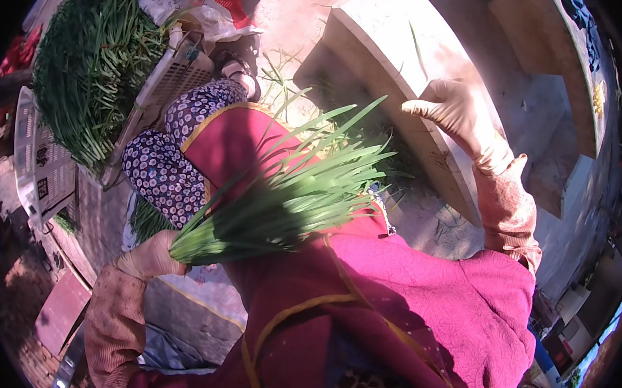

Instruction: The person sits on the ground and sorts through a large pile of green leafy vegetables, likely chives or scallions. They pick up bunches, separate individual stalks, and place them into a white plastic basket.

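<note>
My left hand [152,255], in a thin pale glove, grips a bunch of green garlic chives [274,210] by the gathered end. The loose leaf tips fan out to the right across the red apron [231,140] on my lap. My right hand [459,116], also gloved, is raised over a pale board-like slab [385,21], apart from the chives. Its thumb sticks out to the left, away from the fingers, and nothing shows in its grasp. Glare washes out some of the fingers. A stray leaf [415,38] lies on the slab.
A white plastic crate [144,92] heaped with chives [97,74] stands at the upper left. Loose leaf scraps [278,77] litter the ground beside my foot [240,74]. Wooden boards [532,32] stand on the right. More chives [149,221] lie below my left knee.
</note>
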`<state>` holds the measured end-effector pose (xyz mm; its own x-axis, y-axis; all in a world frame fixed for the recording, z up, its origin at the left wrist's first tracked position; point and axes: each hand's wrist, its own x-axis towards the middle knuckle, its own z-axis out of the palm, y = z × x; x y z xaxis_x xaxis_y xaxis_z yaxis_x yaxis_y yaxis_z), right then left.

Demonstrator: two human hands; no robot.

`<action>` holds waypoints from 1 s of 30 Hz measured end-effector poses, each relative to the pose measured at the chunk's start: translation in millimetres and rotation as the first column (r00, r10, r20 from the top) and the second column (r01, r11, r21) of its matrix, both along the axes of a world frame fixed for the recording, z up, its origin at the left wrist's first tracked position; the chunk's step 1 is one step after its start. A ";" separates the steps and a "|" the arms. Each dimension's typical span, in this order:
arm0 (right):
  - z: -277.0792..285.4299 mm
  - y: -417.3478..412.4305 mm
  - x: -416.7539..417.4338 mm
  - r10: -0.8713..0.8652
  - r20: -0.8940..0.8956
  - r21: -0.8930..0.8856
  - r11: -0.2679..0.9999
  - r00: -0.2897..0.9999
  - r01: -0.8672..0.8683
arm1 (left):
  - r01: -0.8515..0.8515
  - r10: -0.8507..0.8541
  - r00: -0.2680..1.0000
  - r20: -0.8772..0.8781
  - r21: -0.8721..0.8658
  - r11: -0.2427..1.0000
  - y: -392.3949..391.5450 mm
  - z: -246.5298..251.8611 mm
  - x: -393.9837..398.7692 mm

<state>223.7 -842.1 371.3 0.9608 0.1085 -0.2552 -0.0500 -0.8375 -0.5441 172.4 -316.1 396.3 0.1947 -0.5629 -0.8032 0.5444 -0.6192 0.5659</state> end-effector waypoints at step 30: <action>11.6 106.3 -65.0 0.553 -0.174 0.974 0.218 0.815 0.060 | -0.075 -0.579 -0.390 0.716 0.603 0.794 -173.6 133.3 151.2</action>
